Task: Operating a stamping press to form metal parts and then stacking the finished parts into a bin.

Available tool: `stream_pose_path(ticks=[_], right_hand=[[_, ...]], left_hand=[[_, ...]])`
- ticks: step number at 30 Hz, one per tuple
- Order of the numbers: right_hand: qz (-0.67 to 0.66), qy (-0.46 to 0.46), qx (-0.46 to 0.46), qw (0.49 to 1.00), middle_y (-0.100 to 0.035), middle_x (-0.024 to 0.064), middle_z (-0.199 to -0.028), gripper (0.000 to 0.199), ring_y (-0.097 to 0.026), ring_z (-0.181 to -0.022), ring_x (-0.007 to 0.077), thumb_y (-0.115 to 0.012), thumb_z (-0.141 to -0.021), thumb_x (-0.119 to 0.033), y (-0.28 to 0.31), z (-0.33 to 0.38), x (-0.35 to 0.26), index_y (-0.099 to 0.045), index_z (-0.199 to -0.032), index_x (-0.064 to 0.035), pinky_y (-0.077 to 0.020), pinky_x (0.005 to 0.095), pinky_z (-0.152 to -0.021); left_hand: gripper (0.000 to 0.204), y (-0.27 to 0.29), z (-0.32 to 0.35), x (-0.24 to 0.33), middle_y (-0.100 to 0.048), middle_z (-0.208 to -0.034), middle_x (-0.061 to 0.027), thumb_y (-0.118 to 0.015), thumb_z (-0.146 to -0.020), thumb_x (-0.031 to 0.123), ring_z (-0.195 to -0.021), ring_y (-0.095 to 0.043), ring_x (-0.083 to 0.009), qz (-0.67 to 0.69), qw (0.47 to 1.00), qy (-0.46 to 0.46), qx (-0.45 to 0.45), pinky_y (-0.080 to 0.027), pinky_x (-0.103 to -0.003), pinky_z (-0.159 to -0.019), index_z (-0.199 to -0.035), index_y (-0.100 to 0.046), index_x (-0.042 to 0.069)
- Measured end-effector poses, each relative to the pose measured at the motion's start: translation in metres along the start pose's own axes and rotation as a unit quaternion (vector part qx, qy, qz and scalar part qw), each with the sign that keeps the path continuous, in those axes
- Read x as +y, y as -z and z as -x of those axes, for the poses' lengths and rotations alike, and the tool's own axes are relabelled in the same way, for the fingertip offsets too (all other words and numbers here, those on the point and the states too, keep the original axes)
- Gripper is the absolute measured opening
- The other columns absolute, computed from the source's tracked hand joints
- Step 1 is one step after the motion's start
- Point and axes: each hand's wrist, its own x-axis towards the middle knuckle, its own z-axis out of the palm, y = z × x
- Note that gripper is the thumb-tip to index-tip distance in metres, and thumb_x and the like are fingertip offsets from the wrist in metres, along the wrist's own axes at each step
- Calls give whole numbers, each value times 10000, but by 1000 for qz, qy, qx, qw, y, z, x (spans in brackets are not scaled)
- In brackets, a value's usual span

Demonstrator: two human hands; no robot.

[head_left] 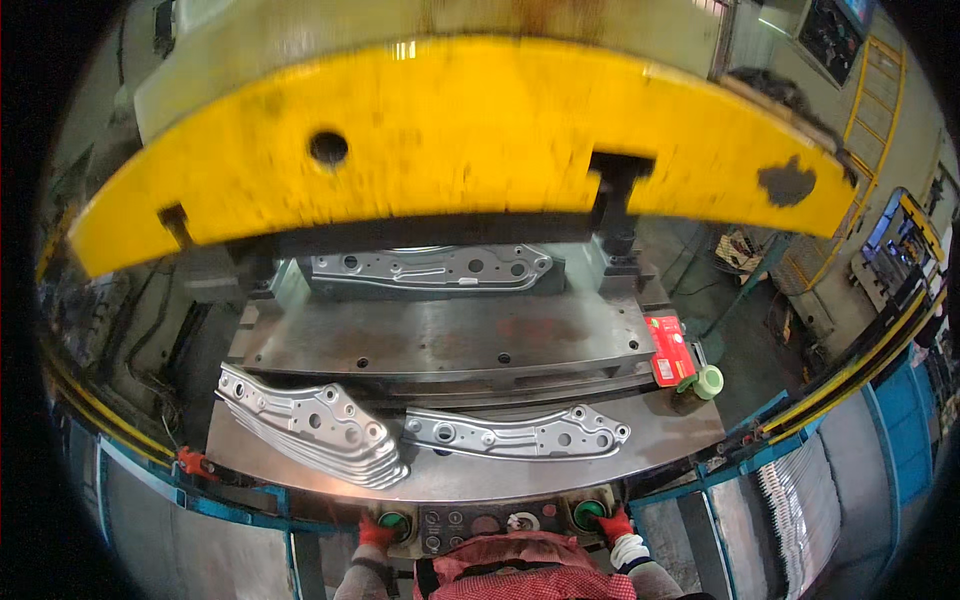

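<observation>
My left hand (376, 532), in a red glove, lies against a green push button (394, 526) at the left end of the control panel. At the panel's other end my right hand (616, 526), also red-gloved, touches a second green button (589, 514). Both hands look open and hold nothing, though the fingers are small in view. Behind the panel, a stack of stamped metal brackets (310, 420) sits on the press bed's left part. A single bracket (520, 435) lies beside it. Another bracket (430, 268) rests in the die beneath the yellow press ram (470, 130).
The control panel (458, 545) carries several small knobs. A red box-like object (668, 350) and a light green round-topped item (708, 382) stand at the bed's right. Many nested metal parts (788, 525) fill a bin at lower right. A yellow ladder (873, 105) stands behind.
</observation>
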Motion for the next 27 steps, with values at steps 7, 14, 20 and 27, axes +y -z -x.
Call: stream_pose_path(ticks=[7,14,20,27], right_hand=[[15,-11,-2,1000,-428,253,-1280,1081,-420,-1202,334,-783,-551,-455,0,10,-29,-240,-1332,59,-364,354,-982],[-46,14,-22,999,-393,279,-1297,1136,-396,-1213,361,-750,-570,-540,-3,-1,-2,-193,-1344,76,-347,355,-996],[-124,-17,56,991,-395,224,-1321,938,-393,-1202,373,-657,-735,-429,22,-14,-3,-145,-1386,11,-325,387,-1002],[108,329,315,884,-342,220,-1342,891,-297,-1258,360,-744,-648,-324,97,37,-209,-286,-1328,25,-196,430,-1057]], left_hand=[[1343,-26,-62,-81,-303,-1366,-244,-865,-339,428,-1266,-317,-343,102,995,-13,5,-343,-373,-1014,-1376,-135,-15],[1357,4,-4,-10,-239,-1402,-232,-861,-371,449,-1298,-260,-324,-2,1000,-24,-18,-289,-367,-1048,-1385,-89,-14],[882,26,-15,-55,-276,-1404,-179,-656,-732,347,-1319,-220,-293,114,988,-81,-70,-157,-396,-1091,-1391,-162,30],[713,186,79,109,-260,-1406,-199,-589,-842,297,-1301,-242,-333,-26,812,-240,531,-213,-409,-1064,-1384,-211,28]])
